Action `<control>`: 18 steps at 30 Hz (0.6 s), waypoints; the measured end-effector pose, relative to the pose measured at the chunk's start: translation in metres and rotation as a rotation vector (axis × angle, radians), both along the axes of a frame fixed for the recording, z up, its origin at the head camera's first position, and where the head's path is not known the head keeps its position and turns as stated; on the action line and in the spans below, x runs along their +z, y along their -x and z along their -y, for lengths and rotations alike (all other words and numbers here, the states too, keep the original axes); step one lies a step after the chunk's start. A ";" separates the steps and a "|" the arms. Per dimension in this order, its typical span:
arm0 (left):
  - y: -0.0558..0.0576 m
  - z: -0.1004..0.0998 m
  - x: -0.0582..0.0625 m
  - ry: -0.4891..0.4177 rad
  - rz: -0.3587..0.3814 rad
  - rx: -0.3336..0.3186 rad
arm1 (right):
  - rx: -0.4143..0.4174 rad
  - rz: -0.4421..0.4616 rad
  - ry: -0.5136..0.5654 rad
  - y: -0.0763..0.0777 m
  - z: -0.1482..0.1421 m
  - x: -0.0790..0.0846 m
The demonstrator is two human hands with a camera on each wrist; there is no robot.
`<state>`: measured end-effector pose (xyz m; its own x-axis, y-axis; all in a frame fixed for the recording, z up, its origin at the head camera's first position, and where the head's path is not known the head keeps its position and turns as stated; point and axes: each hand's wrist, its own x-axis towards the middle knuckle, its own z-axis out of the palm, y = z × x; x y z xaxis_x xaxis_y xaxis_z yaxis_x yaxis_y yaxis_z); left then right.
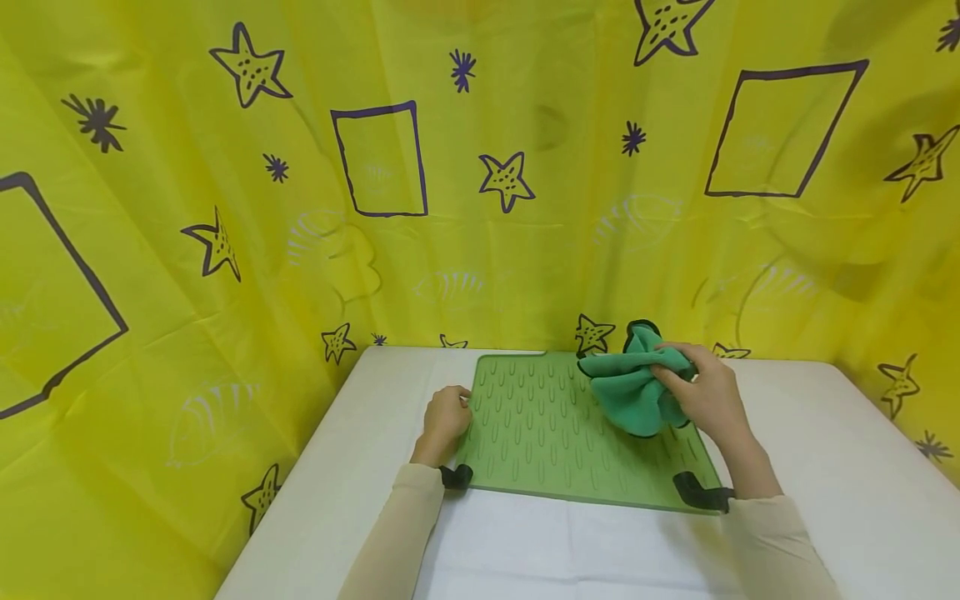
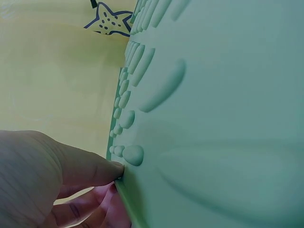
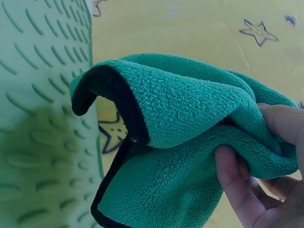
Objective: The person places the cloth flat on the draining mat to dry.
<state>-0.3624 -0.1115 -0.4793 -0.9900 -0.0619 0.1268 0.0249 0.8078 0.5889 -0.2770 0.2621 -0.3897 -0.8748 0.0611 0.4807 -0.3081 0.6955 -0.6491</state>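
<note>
A light green mat point(image 1: 525, 425) with rows of raised oval ridges lies on the table. My left hand point(image 1: 446, 419) is at its left edge; in the left wrist view the thumb point(image 2: 97, 168) lies over the rim with fingers curled beneath, pinching it. My right hand point(image 1: 708, 392) grips a bunched green cloth point(image 1: 633, 387) with dark edging, held over the mat's right part. The right wrist view shows the fuzzy cloth point(image 3: 185, 109) folded between thumb and fingers, its corner hanging free near the ridges. Whether the cloth touches the mat cannot be told.
The table point(image 1: 570, 550) has a white covering. A yellow curtain point(image 1: 465, 250) printed with starfish, fish and frames surrounds its back and sides. Dark wrist straps point(image 1: 701, 492) sit over the mat's near corners.
</note>
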 end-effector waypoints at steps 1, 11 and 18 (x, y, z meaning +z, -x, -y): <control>0.000 0.000 0.000 0.002 -0.001 -0.002 | 0.002 0.002 0.002 0.001 0.003 -0.001; 0.000 0.001 0.000 -0.009 0.011 0.000 | 0.020 0.034 0.051 0.005 0.025 -0.007; -0.002 0.001 0.001 -0.010 0.008 -0.008 | 0.027 0.035 0.084 0.007 0.040 -0.014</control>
<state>-0.3602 -0.1125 -0.4785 -0.9915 -0.0553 0.1181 0.0264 0.8016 0.5972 -0.2841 0.2224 -0.4034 -0.8928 0.0755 0.4440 -0.3025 0.6300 -0.7153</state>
